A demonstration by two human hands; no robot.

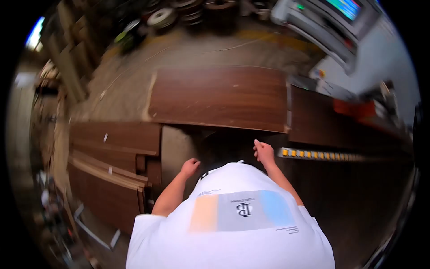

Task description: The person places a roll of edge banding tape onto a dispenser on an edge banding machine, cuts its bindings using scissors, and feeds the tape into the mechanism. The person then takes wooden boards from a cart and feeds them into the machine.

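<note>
My left hand (191, 167) is in the air in front of my body, its fingers loosely curled with nothing visible in them. Nearest to it is a stack of dark brown wood panels (103, 188) on the left. My right hand (264, 151) is also off any surface, fingers curled in and no object showing. Just beyond it is the near edge of a wide brown wood-grain panel (219, 96) lying flat. A strip of yellow rollers (313, 154) runs to the right, close beside my right hand.
A machine with a lit screen (342, 9) stands at the upper right. Another dark panel (331, 116) adjoins the wide one. Reels (161, 18) sit at the back, and boards (67, 58) lean at the upper left. A bent white strip (92, 231) lies at the lower left.
</note>
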